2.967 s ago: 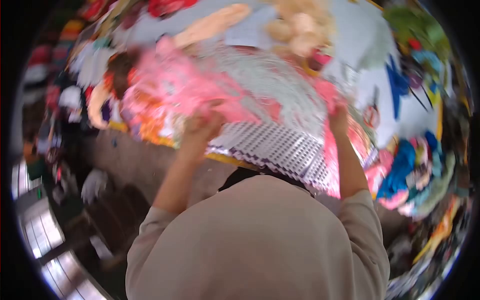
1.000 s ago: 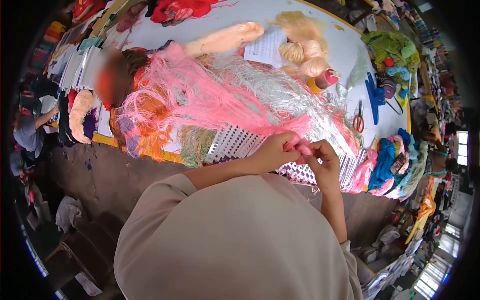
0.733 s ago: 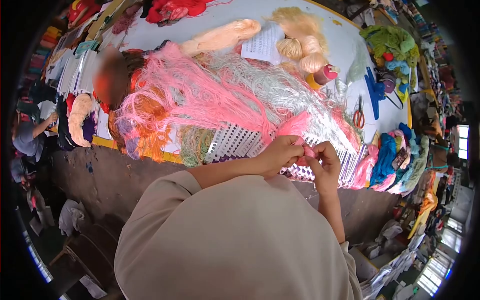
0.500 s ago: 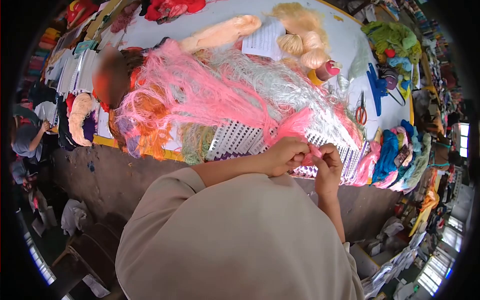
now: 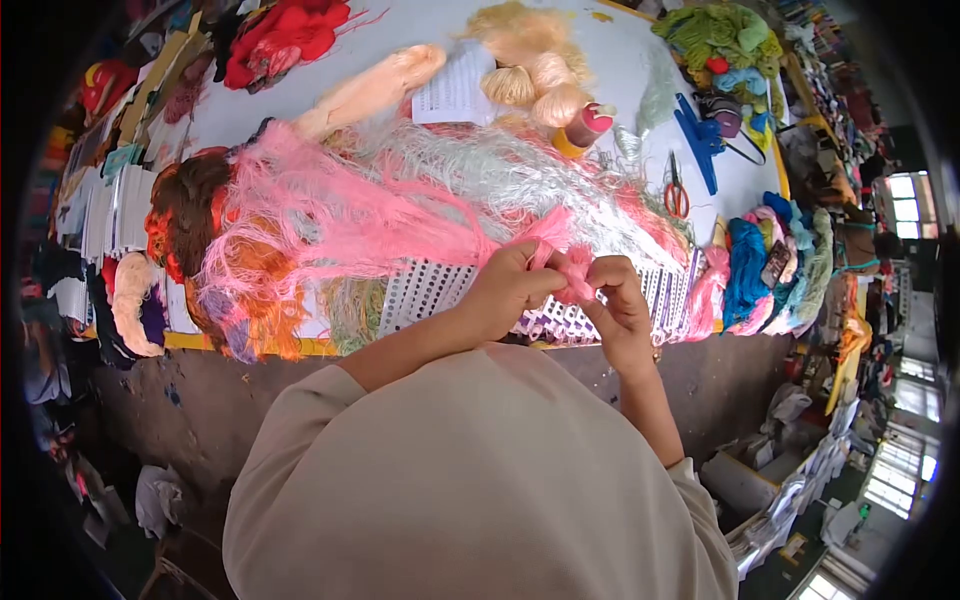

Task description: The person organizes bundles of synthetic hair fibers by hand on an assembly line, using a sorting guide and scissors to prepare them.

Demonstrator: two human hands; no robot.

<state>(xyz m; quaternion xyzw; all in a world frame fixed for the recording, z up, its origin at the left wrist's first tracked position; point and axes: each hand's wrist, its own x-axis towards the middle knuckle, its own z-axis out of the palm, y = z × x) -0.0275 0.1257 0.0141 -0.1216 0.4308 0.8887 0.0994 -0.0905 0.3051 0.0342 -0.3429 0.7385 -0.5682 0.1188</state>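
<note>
A bundle of pink thread point(image 5: 572, 275) is bunched up between my two hands near the table's front edge. My left hand point(image 5: 515, 290) is closed on its left side, thumb against the fingers. From the right, my right hand point(image 5: 622, 308) pinches the same bundle with thumb and fingertips. Loose pink strands point(image 5: 340, 205) run from there leftward across the table. Beneath my hands lie white cards with rows of holes point(image 5: 425, 292), some with purple edges. Pale silvery thread point(image 5: 560, 180) spreads just behind the bundle.
Orange-handled scissors point(image 5: 677, 198) and a blue clip-like tool point(image 5: 703, 143) lie at the right. Behind are a magenta thread cone point(image 5: 588, 128), peach thread balls point(image 5: 551, 72) and a printed sheet point(image 5: 452, 90). Coloured skeins point(image 5: 748, 262) hang over the front right edge.
The view has shifted, so the table's contents sit further left. My hands have moved slightly apart, and more of the pink bundle shows between them.
</note>
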